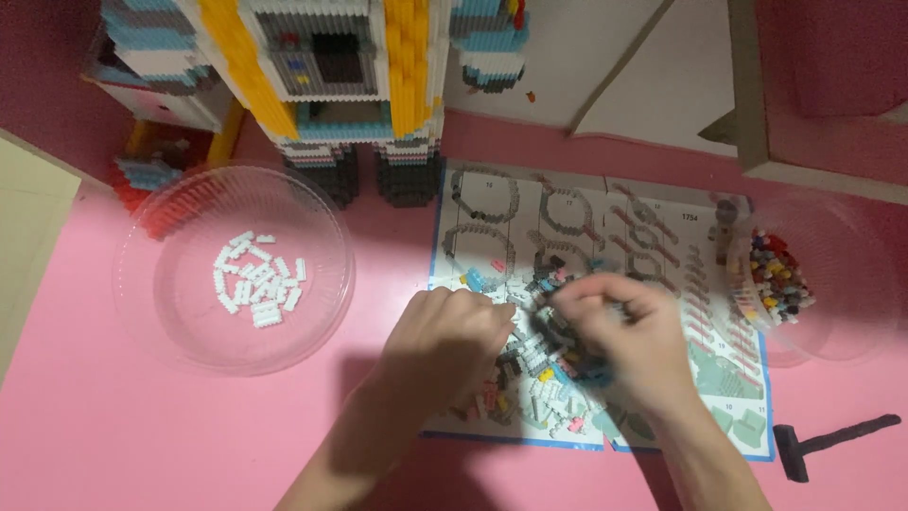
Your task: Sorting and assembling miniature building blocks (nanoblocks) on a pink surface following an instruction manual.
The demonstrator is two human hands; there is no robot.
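Grey, pink and yellow loose bricks [534, 374] are lying heaped on an instruction sheet [662, 237], where the right hand [619, 326], blurred, is pinching small pieces and the left hand [449, 336] is curling its fingers beside them; a clear bowl [151, 303] of white bricks [257, 279] is sitting well apart.

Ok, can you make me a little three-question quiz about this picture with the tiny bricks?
1. True or false: the clear bowl on the left holds only white bricks.
2. What lies under the loose brick pile where the left hand and right hand are working?
A. a towel
B. an instruction sheet
C. a plate
3. What dark tool lies at the bottom right on the pink table?

Key
1. True.
2. B.
3. A small black hammer-shaped tool.
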